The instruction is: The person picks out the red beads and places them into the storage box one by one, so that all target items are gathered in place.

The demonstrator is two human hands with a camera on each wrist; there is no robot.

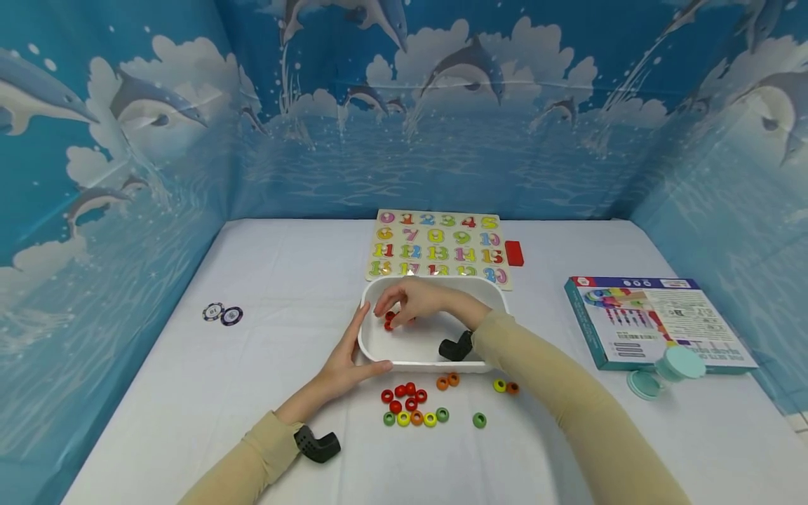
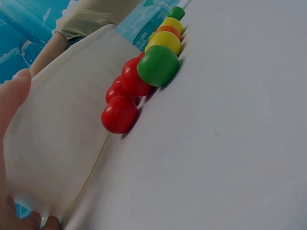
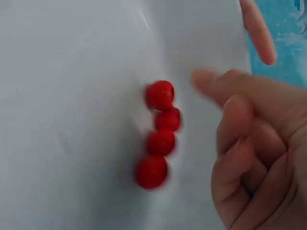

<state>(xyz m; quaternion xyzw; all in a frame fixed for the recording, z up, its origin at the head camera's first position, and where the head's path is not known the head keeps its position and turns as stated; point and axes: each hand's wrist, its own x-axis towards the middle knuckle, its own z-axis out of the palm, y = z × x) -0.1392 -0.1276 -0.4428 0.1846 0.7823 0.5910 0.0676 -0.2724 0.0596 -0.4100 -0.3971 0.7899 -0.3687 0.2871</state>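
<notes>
A white tray (image 1: 413, 345) stands mid-table. My left hand (image 1: 342, 363) rests against its front left corner, thumb along the front wall and straight fingers along the left side. Inside the tray, my right hand (image 1: 412, 298) hovers over red beads (image 1: 388, 325). The right wrist view has several red beads (image 3: 161, 143) in a row, slightly blurred; the index finger points beside them, apart, while the other fingers bend loosely with nothing visible in them. In front of the tray lie more red beads (image 1: 410, 404), with green beads (image 1: 442, 414), yellow beads (image 1: 431, 419) and orange beads (image 1: 442, 383).
Behind the tray lies a number board (image 1: 435, 242) with a red block (image 1: 514, 253) beside it. At right are a flat box (image 1: 656, 319) and a mint-green hourglass-shaped object (image 1: 680, 363). Two poker chips (image 1: 231, 316) lie at left. A dolphin-print curtain (image 1: 429, 161) encloses the table.
</notes>
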